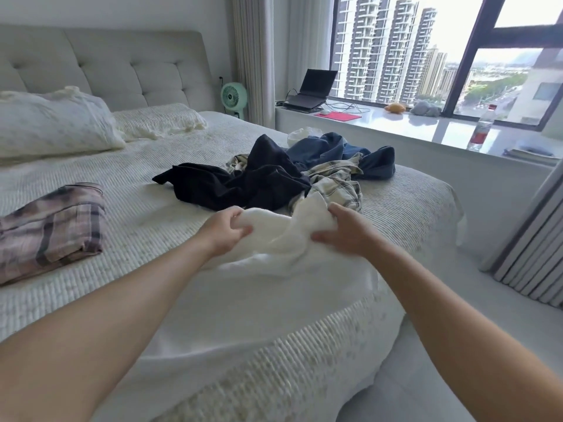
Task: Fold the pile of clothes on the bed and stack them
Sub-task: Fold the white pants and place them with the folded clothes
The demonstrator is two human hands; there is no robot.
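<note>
Head view: white garment gripped between left hand, right hand.

The bed has a ribbed cream cover. On it lie two pillows by the headboard, a folded plaid garment at left, a white garment near the front edge, and a heap of dark and checked clothes farther back.

Two pillows lie against the tufted headboard. A green fan stands beside the curtain. On the window ledge sit an open laptop, a red mat, an orange soft toy, a grey one and a bottle.
</note>
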